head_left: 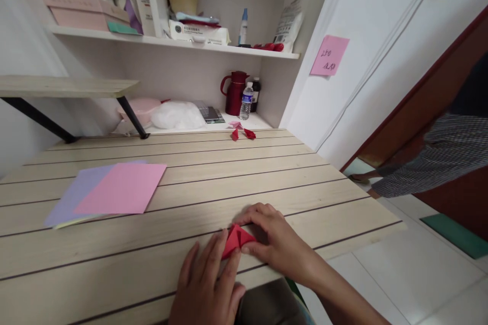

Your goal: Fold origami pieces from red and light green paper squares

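Pale wooden planks with dark grooves are making up the bench (pixel 190 198), which is running back into a white alcove. Near its front edge a small folded red paper (pixel 236 240) is lying flat. The left hand (pixel 206 284) is resting open, its fingers spread and pressing down on the paper's left side. The right hand (pixel 278 244) is arching over the right side, with thumb and forefinger pinching that corner. Its fingers are covering much of the paper, so the full shape of the fold is staying hidden.

Well apart to the left, a pink sheet (pixel 122 188) is lying on top of a purple sheet (pixel 76 193). At the far edge of the bench, two little red folded pieces (pixel 249 133) are sitting beside a paler pink one (pixel 235 124). Behind them a dark red jug (pixel 234 92) is standing next to a water bottle (pixel 246 101), with a white plastic bag (pixel 177 115) further left. A cluttered shelf (pixel 171 43) is hanging above, carrying boxes too blurred to read.

A pink note (pixel 330 55) is sticking to the wall on the right, its writing hard to make out. Another person in a checked garment (pixel 438 162) is standing by the doorway, cut off by the picture's edge.
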A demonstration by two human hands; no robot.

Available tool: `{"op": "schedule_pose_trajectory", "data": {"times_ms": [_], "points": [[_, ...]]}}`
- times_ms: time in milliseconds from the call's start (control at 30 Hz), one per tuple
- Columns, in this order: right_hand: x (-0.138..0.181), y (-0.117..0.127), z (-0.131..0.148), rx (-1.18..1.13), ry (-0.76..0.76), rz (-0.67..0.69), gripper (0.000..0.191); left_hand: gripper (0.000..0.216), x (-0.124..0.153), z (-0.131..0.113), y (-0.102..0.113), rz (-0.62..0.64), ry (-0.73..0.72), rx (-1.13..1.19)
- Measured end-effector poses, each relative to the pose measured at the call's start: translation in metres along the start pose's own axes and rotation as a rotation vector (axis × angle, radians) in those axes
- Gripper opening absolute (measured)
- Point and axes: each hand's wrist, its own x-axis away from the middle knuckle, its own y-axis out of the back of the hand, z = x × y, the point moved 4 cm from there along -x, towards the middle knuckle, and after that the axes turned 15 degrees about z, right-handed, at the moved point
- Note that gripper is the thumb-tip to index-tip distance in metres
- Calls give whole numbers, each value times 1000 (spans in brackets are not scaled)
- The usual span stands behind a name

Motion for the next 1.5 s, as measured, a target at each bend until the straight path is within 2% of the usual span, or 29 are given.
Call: {"op": "schedule_pose_trajectory", "data": {"times_ms": [133, 267, 333, 433, 567, 700, 833, 900, 967, 1033, 1100, 1167, 1300, 1367, 1467, 1500], "points": [[-1, 0, 2, -58, 61, -22, 14, 45, -3, 2, 4, 21, -7, 42], [-2, -3, 6, -157, 89, -12, 12, 43, -2, 0, 7, -21, 42, 197], [-2, -6, 5, -332, 61, -18, 14, 45, 0, 2, 8, -66, 159, 335], [-3, -10, 3, -697, 0, -47, 27, 55, 1, 6, 14, -193, 336, 553], [-4, -12, 8, -1075, -13, -107, 38, 63, -6, 13, 29, -371, 462, 771], [-3, -13, 14, -1370, -26, -149, 40, 50, -15, 20, 24, -394, 681, 1197], [0, -16, 20, -1483, 15, -125, 37, 58, -23, 20, 9, -313, 852, 1766], [1, -17, 22, -1506, 35, -90, 37, 53, -26, 18, 7, -215, 852, 1983], [3, -18, 23, -1511, 48, -59, 40, 42, -28, 18, 8, -126, 822, 2067], [4, -18, 23, -1502, 53, -29, 51, 39, -27, 18, 8, -112, 796, 2067], [5, -19, 25, -1486, 60, 30, 60, 45, -26, 17, 7, -150, 762, 2072], [7, -19, 28, -1476, 77, 115, 59, 52, -26, 17, 6, -191, 699, 2056], [8, -21, 32, -1502, 72, 250, 55, 30, -26, 16, 5, -106, 569, 1878], [8, -23, 31, -1543, 69, 288, 54, 36, -24, 16, 2, -75, 545, 1884], [9, -24, 29, -1601, 75, 299, 55, 72, -22, 17, -2, -73, 514, 1916], [9, -25, 28, -1610, 71, 303, 55, 78, -22, 17, -3, -62, 493, 1904]]}}
